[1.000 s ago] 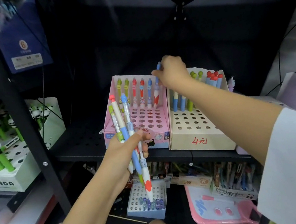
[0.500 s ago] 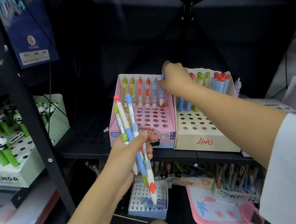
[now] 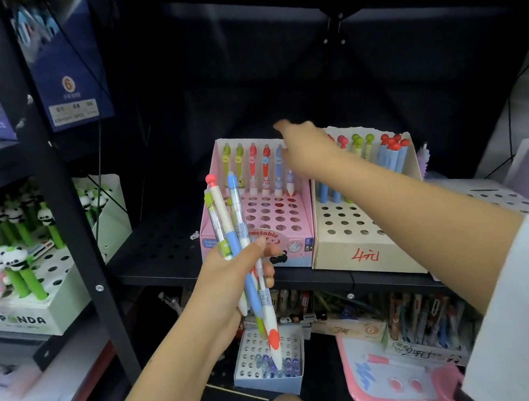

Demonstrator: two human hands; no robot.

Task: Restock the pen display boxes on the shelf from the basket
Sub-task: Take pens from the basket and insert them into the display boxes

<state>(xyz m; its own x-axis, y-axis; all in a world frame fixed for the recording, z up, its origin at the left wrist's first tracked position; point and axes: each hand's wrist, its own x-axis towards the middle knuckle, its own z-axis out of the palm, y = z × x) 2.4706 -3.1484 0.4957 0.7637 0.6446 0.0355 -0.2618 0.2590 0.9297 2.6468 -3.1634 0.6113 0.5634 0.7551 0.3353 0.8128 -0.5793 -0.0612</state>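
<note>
Pens, a mixed bunch of slim plastic click pens (image 3: 241, 249) in cream, blue, green and orange, sit fanned in the left hand (image 3: 231, 282), whose thumb and curled fingers grip them near mid-barrel in front of the shelf edge. Their long axes run nearly upright, from about six o'clock to twelve, most with caps up, though the orange-banded one hangs tip-down towards six. They look light, stiff and smooth, likely to slide against each other, so each is best pinched singly at the upper barrel. The right hand (image 3: 309, 153) hovers blurred over the back row of the pink perforated cardboard display box (image 3: 261, 221); fingers seem extended, and whether they hold a pen I cannot tell. At three o'clock of it stands the cream perforated display box (image 3: 362, 236).
</note>
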